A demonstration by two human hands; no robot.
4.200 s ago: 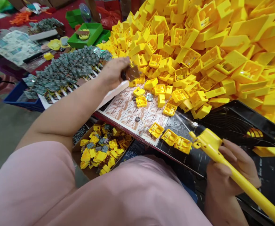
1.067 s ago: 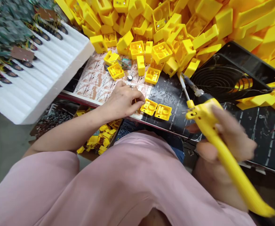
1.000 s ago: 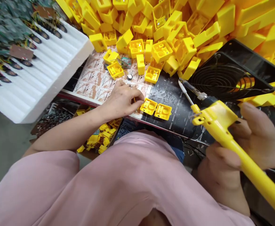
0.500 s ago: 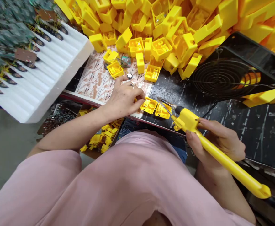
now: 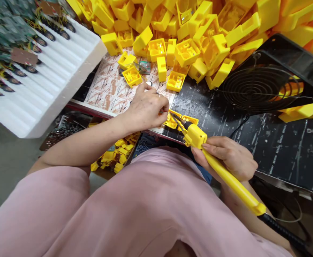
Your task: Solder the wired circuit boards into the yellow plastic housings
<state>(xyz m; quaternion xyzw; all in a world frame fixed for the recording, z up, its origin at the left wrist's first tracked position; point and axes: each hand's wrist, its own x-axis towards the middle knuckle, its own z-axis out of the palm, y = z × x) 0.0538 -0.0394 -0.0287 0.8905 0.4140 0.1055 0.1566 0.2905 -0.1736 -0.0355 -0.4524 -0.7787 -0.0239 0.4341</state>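
Observation:
My right hand (image 5: 227, 157) is wrapped round a yellow soldering iron (image 5: 220, 166). The metal tip points left over small open yellow housings (image 5: 190, 120) at the table's front edge. Close to the tip, my left hand (image 5: 149, 107) has its thumb and bent fingers pinched together above the left housing. Whatever lies between those fingers is too small to make out. Its index finger stretches towards a small round silver-rimmed disc (image 5: 149, 84), partly hidden behind it. Just beyond are an open yellow case (image 5: 132, 76) and a green circuit board (image 5: 145, 67).
Yellow plastic cases (image 5: 187, 53) are heaped along the back. A black fan (image 5: 255, 84) stands at the right. On the left, a white foam block (image 5: 73, 60) carries circuit boards with wired round parts. Below the table edge is a box of small yellow parts (image 5: 113, 155).
My right hand has moved left with the soldering iron, bringing its tip over the housings beside my left fingers. My left hand has shifted slightly right, covering part of the disc.

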